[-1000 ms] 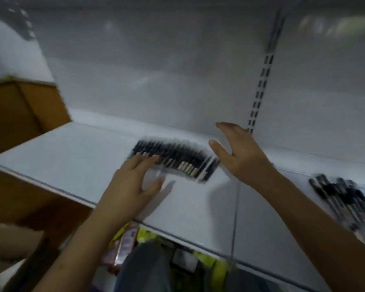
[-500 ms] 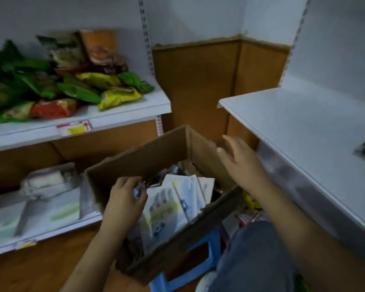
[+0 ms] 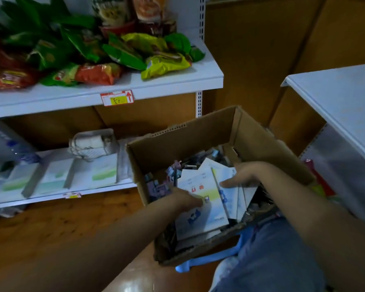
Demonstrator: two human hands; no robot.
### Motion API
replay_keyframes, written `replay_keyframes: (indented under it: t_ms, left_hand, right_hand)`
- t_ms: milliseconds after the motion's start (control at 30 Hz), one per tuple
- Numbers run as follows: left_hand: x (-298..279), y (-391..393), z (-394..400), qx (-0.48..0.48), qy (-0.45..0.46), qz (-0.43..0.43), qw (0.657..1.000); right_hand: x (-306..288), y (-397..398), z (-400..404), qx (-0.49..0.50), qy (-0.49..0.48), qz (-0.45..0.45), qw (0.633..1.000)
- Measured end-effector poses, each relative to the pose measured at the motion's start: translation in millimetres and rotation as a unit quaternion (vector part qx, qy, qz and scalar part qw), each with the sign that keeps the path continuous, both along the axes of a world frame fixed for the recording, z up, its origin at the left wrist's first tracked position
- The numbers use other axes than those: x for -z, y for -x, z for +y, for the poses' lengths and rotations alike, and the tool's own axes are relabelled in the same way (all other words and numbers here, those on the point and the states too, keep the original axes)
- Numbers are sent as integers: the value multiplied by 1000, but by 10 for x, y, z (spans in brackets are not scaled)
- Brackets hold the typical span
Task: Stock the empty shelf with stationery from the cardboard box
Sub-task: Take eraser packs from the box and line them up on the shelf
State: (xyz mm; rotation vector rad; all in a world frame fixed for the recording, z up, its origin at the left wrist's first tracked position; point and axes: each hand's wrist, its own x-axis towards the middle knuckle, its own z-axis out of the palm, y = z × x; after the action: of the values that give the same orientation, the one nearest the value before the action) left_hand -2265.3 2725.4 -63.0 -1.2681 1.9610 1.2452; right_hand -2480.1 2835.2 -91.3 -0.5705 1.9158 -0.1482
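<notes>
While both hands reached into the cardboard box [image 3: 198, 140], the left hand [image 3: 183, 198] lay on the booklets [image 3: 200, 207], fingers hidden, grip unclear; the right hand [image 3: 243, 175] pinched their edge. Beside it stood the white shelf [image 3: 335, 91].

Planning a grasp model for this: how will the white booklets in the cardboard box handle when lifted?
The booklets look thin and flat, so probably light and somewhat floppy if held by one edge. Several stand loosely side by side in the cardboard box, so they may fan apart or slide. Their covers look smooth, perhaps slippery.
</notes>
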Motion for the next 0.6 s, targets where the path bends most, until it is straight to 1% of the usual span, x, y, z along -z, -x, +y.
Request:
replay_keyframes:
  t_ms: [67,100,133,167,200,233,267,300,333,400,433,500,600]
  left_hand:
    - [-5,121,-3,23,23,-32,999]
    - [-23,179,-20,62,23,-46,997]
    - [-62,235,-46,129,36,-64,989]
    - [-101,268,-91,202,77,-87,972]
    - [-119,296,-158,278,147,-103,944]
    - [-140,318,-236,323,218,-119,913]
    - [-126,334,-342,340,271,-126,892]
    - [-95,330,-431,340,300,-131,882]
    - [-111,320,-506,331,316,-138,878]
    - [-42,302,-661,307,297,-177,887]
    - [11,296,-716,295,273,-199,894]
    - [149,304,-768,285,219,-226,905]
    - [191,364,-682,308,198,-224,903]
  right_hand:
    - [-2,-65,11,-12,16,23,1000]
    - [-19,-62,18,-5,19,47,999]
    - [-49,-58,28,9,19,64,998]
    - [-77,-48,23,21,8,70,997]
    - [-108,-39,14,26,1,67,997]
    - [-153,-34,0,16,-15,68,997]
    - [-181,-22,-27,-4,-30,76,997]
    - [-217,-35,-59,-35,-47,105,993]
    - [-247,-46,-93,-67,-55,141,986]
    - [-261,-25,-226,-94,-42,195,975]
    - [-239,-5,-314,-78,-16,198,977]
    - [-158,-6,-513,-15,39,185,982]
    - [-7,-153,-855,56,65,209,974]
